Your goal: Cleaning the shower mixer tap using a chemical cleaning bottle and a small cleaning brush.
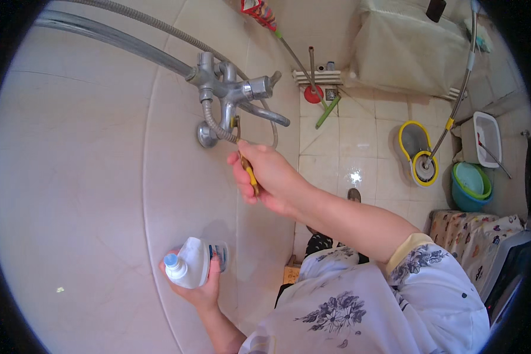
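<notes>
My right hand [265, 177] grips the yellow-and-brown handle of a slim tool [249, 173]. Its thin end reaches the body of a chrome shower mixer tap [228, 113] on the wall, close by the flexible metal hose [213, 121]. Whether the tip touches the metal, and what kind of tip it is, I cannot tell. Lower down, my left hand [203, 287] is wrapped around a white plastic bottle [190, 261] with a light blue cap. A clear part with printed writing [220, 254] shows beyond the bottle, partly hidden by it.
A chrome riser pipe [115, 37] runs from the mixer along the tiled wall. On the tiled floor [358, 137] are a red plunger [313, 94], a green-ended floor tool [328, 113] and a yellow-rimmed mop bucket [413, 132]. Stacked basins [471, 188] stand at right beside a patterned cover [460, 236].
</notes>
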Demonstrator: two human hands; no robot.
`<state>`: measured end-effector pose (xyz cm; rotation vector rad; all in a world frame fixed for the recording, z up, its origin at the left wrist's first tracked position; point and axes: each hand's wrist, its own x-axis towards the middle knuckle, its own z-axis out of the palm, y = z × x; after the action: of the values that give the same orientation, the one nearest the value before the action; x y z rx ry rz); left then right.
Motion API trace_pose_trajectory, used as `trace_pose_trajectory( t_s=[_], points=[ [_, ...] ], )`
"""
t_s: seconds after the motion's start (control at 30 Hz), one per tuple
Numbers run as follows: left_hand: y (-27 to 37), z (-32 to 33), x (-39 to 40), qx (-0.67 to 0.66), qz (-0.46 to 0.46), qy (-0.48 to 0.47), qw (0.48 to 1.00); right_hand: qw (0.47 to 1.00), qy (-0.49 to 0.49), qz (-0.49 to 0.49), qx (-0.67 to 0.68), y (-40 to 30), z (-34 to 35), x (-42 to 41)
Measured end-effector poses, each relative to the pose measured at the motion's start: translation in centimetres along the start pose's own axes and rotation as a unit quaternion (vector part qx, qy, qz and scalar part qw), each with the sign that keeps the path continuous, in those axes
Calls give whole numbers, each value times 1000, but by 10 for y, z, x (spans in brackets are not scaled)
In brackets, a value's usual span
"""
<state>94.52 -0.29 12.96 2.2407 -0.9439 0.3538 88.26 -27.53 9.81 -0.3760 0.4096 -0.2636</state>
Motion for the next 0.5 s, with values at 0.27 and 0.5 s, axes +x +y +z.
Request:
trace_pose_trajectory(
  t_s=[0.27,0.5],
  points=[
    [-3,2,-1,-15,-20,15,1000,999,33,26,3,-8,6,3],
    [-7,0,0,16,-3,9,1000,998,3,38,40,-18,-6,28]
  ],
)
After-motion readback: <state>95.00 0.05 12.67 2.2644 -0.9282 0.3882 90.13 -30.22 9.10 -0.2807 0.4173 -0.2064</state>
